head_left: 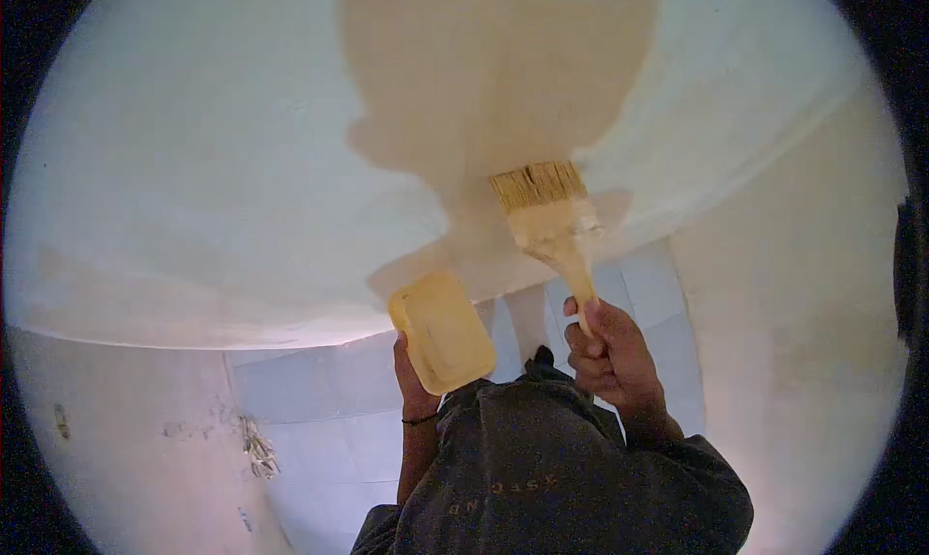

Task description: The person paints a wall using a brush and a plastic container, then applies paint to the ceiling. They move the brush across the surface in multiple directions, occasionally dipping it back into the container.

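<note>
My right hand (616, 357) is closed round the handle of a wide paintbrush (556, 221), its bristles pointing up and away from me. The brush is coated in pale yellow paint, and its bristle ends overlap the wall (242, 168) in this view. On the left, my left hand (414, 373) grips a shallow yellow rectangular plastic container (442, 332) from its left side and underneath. The container is tilted, its hollow side facing me, with pale residue on the bottom. Most of the left fingers are hidden behind it.
A large shadow (494, 61) falls across the pale wall ahead. Light blue-grey floor tiles (329, 449) lie below. Side walls stand at left (126, 429) and right (794, 361). By the left wall's base is a small bundle of wires or strips (258, 449).
</note>
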Demonstrator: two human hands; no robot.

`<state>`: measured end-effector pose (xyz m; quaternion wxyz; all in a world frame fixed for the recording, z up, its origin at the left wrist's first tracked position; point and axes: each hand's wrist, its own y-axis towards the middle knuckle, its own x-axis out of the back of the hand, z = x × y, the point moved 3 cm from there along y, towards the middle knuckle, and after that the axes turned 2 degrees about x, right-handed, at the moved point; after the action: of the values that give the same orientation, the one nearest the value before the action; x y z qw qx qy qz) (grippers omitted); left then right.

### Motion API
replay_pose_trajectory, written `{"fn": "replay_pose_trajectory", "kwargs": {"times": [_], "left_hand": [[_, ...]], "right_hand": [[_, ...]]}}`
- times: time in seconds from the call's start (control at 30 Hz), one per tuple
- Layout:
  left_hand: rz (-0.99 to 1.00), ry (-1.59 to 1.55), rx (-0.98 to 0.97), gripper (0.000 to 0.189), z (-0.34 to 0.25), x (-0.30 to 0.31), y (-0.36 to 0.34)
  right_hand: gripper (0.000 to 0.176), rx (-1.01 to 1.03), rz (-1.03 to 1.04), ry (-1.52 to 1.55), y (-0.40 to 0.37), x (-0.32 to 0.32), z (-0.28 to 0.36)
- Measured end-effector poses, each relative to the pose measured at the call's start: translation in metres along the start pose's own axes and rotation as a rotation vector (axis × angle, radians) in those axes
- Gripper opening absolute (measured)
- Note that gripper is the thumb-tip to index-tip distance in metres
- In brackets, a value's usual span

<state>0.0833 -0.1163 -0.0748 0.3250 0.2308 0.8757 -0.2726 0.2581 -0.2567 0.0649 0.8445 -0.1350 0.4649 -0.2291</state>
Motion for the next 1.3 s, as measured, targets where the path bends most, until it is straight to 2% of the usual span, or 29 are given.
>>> {"fn": "replay_pose_trajectory", "kwargs": {"times": [0.07, 0.13, 0.23, 0.33, 0.43, 0.53, 0.6, 0.67, 0.7, 0.73, 0.77, 0.83, 0.93, 1.0, 1.03, 1.1, 1.17, 1.23, 1.27, 1.3], "left_hand": [[-0.054, 0.009, 0.006, 0.050, 0.000, 0.003, -0.002], [-0.003, -0.091, 0.028, 0.042, -0.003, -0.007, -0.006], [0.041, -0.166, 0.115, 0.043, -0.007, -0.026, -0.012], [0.029, -0.040, 0.089, 0.044, -0.009, -0.032, -0.017], [0.016, -0.084, 0.107, 0.051, -0.003, -0.019, -0.015], [0.028, 0.034, 0.088, 0.051, -0.007, -0.020, -0.016], [0.036, -0.023, 0.097, 0.051, -0.002, -0.011, -0.012], [0.049, -0.081, 0.108, 0.051, -0.003, -0.014, -0.012], [0.062, -0.131, 0.139, 0.051, -0.003, -0.017, -0.014], [0.078, -0.180, 0.171, 0.050, -0.004, -0.020, -0.015], [0.084, -0.178, 0.172, 0.050, -0.005, -0.023, -0.016], [0.111, -0.149, 0.129, 0.050, -0.014, -0.040, -0.017], [0.116, -0.060, 0.137, 0.049, -0.007, -0.026, -0.012], [0.121, -0.060, 0.158, 0.049, -0.007, -0.029, -0.014], [0.118, -0.064, 0.167, 0.050, -0.008, -0.031, -0.016], [0.140, -0.121, 0.212, 0.049, -0.008, -0.035, -0.020], [0.162, -0.175, 0.246, 0.049, -0.005, -0.031, -0.019], [0.157, -0.153, 0.239, 0.050, 0.000, -0.020, -0.017], [0.154, -0.150, 0.239, 0.050, 0.002, -0.018, -0.018], [0.141, -0.058, 0.203, 0.049, -0.002, -0.024, -0.021]], "right_hand": [[0.027, 0.005, 0.034, 0.022, -0.003, -0.002, -0.001], [0.026, -0.022, 0.028, 0.032, -0.010, -0.005, 0.002], [0.026, -0.069, 0.029, 0.074, -0.024, -0.012, 0.004], [0.025, -0.098, 0.042, 0.099, -0.041, -0.025, 0.008], [0.024, -0.122, 0.036, 0.082, -0.050, -0.033, 0.008], [0.024, -0.139, 0.054, 0.101, -0.041, -0.030, 0.007], [0.025, -0.142, 0.081, 0.131, -0.034, -0.024, 0.006], [0.027, -0.216, 0.141, 0.321, -0.034, -0.021, 0.015], [0.027, -0.214, 0.143, 0.318, -0.034, -0.017, 0.018], [0.028, -0.272, 0.231, 0.462, -0.032, -0.016, 0.021], [0.029, -0.327, 0.321, 0.609, -0.032, -0.018, 0.023], [0.031, -0.320, 0.349, 0.671, -0.032, -0.024, 0.032], [0.032, -0.370, 0.460, 0.827, -0.029, -0.027, 0.027], [0.031, -0.388, 0.572, 1.051, -0.027, -0.033, 0.019], [0.031, -0.383, 0.572, 1.053, -0.023, -0.033, 0.009], [0.031, -0.245, 0.578, 0.946, -0.015, -0.028, -0.011], [0.030, -0.241, 0.586, 0.859, -0.009, -0.027, -0.021], [0.032, 0.057, 0.005, -0.268, 0.000, -0.008, -0.030], [0.032, 0.055, 0.006, -0.265, 0.007, 0.000, -0.037], [0.031, 0.375, -0.139, -0.776, 0.013, 0.008, -0.032]]}}
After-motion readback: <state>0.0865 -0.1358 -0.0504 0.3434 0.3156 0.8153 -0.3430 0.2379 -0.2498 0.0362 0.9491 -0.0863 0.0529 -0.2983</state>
